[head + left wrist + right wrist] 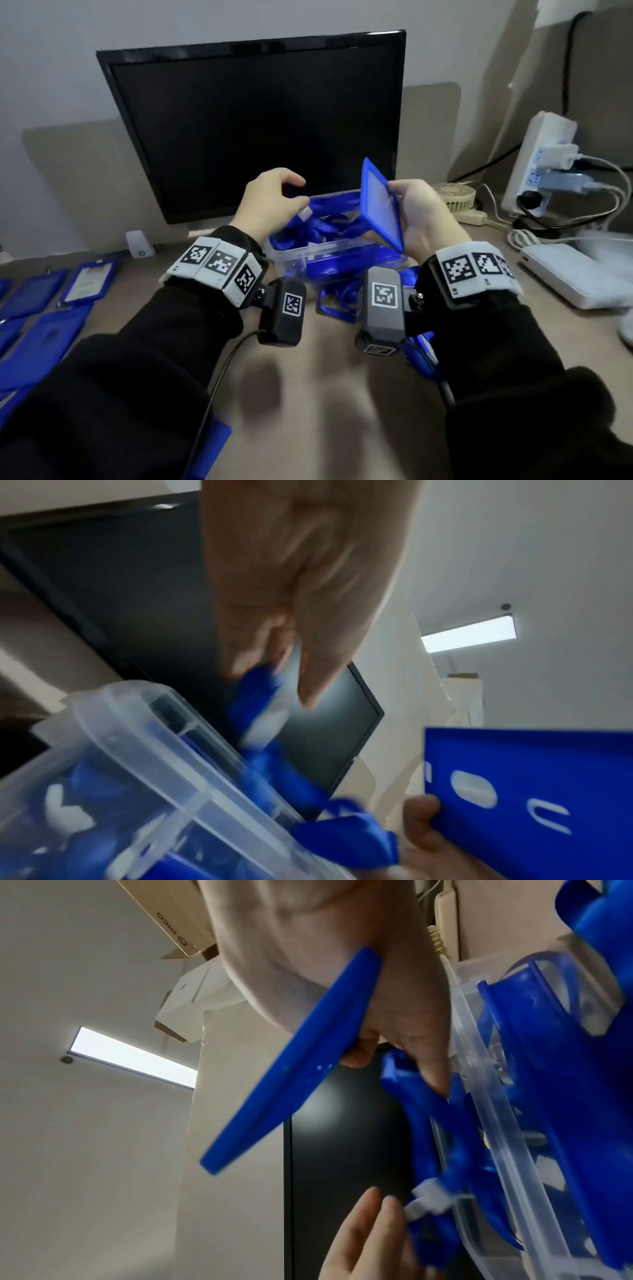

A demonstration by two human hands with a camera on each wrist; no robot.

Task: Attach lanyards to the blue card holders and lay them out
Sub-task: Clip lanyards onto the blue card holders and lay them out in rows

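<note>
At nine o'clock on the worktop I see finished card holders laid flat. My left hand hangs over the clear box, its grip pinching the white clip of a lanyard whose blue strap trails into the box. At three o'clock of that, my right hand holds a blue card holder tilted on edge above the box, thumb on its far rim. More lanyards spill at six o'clock of the box.
</note>
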